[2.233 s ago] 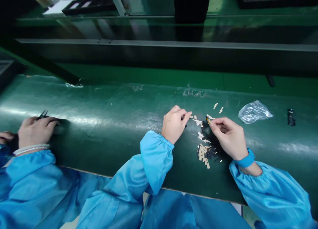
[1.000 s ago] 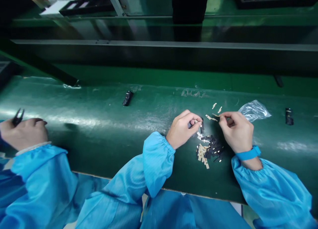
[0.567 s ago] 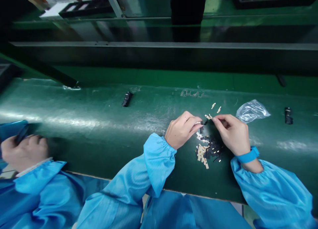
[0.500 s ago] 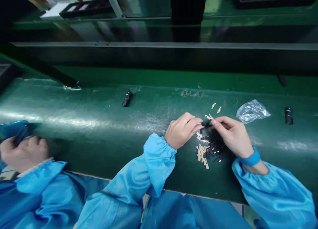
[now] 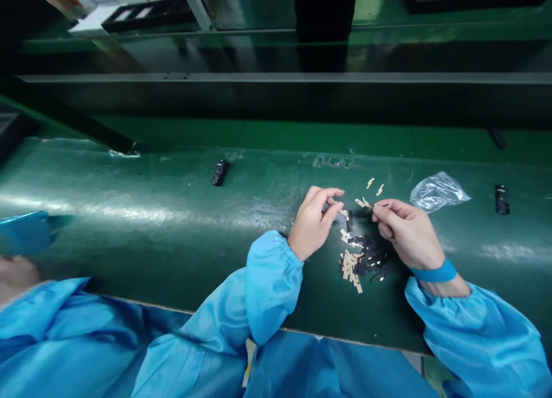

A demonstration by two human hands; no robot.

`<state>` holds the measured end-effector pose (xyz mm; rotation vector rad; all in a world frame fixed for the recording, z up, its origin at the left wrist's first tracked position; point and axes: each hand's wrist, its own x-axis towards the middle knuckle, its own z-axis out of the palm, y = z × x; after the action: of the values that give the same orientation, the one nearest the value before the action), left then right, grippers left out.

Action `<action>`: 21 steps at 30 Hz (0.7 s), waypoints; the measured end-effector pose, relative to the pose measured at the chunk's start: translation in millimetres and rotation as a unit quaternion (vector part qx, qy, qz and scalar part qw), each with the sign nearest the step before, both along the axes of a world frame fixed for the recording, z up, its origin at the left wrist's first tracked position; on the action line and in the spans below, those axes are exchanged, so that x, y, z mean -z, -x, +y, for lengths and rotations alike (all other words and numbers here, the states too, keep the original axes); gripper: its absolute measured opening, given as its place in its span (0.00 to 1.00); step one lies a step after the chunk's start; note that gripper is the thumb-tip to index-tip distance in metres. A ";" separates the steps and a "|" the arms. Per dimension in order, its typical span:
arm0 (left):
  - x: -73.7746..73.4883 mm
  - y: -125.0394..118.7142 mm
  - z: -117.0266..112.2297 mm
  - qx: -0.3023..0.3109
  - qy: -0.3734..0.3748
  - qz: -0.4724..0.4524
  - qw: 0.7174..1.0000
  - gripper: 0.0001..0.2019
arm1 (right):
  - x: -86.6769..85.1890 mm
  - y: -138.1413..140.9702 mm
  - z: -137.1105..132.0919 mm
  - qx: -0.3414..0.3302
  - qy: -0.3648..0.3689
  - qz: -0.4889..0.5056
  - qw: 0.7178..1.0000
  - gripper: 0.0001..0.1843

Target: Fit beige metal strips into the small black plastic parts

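Being drawn apart just now, the left hand [image 5: 313, 225] and the right hand [image 5: 409, 231] no longer meet above the work. A thin dark strip [image 5: 379, 205] with a pale tip is pinched narrowly between the right thumb and forefinger, while a small dark piece [image 5: 334, 210] is held in the left fingertips, partly hidden by them. Just below both hands, a heap of beige and black strips [image 5: 360, 263] is spread over the green table [image 5: 194, 254]. Two loose beige strips [image 5: 374, 185] are lying just above, and a crumpled clear plastic bag [image 5: 437, 192] is lying to the right. A co-worker's blue sleeve [image 5: 43, 312] is seen at far left. No brand or writing can be read.
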<state>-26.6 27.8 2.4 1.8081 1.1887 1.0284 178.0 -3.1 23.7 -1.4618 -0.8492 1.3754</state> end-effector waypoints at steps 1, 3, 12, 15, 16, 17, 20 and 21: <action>-0.2 -1.0 1.2 -0.002 0.055 -0.033 0.998 0.13 | 1.2 0.4 0.3 0.017 -0.009 -0.005 1.000 0.17; -0.2 -2.4 2.5 0.014 0.124 -0.085 0.988 0.16 | 3.8 2.0 -0.5 0.028 -0.016 -0.013 0.999 0.15; -1.0 -12.6 -6.3 -0.024 0.288 -0.249 0.925 0.15 | 13.8 13.9 -13.1 0.000 -0.057 -0.014 0.998 0.12; -2.2 -13.9 -7.1 -0.022 0.295 -0.265 0.918 0.15 | 16.0 14.5 -12.8 0.013 -0.079 0.003 0.997 0.10; -2.8 -13.9 -7.0 -0.015 0.297 -0.263 0.918 0.15 | 16.6 14.3 -12.6 0.014 -0.087 0.008 0.996 0.09; -3.5 -13.7 -6.7 -0.008 0.298 -0.260 0.918 0.14 | 17.3 13.9 -12.5 0.013 -0.094 0.011 0.995 0.08; -5.3 -12.3 -5.3 -0.002 0.284 -0.252 0.925 0.13 | 19.2 12.3 -12.7 0.008 -0.106 0.012 0.994 0.07; -5.5 -11.8 -4.7 -0.008 0.275 -0.252 0.928 0.12 | 19.6 11.8 -12.8 0.008 -0.109 0.012 0.994 0.07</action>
<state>-14.8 23.1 7.9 1.0192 1.0296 0.9654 166.3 -15.9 4.2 -1.2795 -0.9403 1.2436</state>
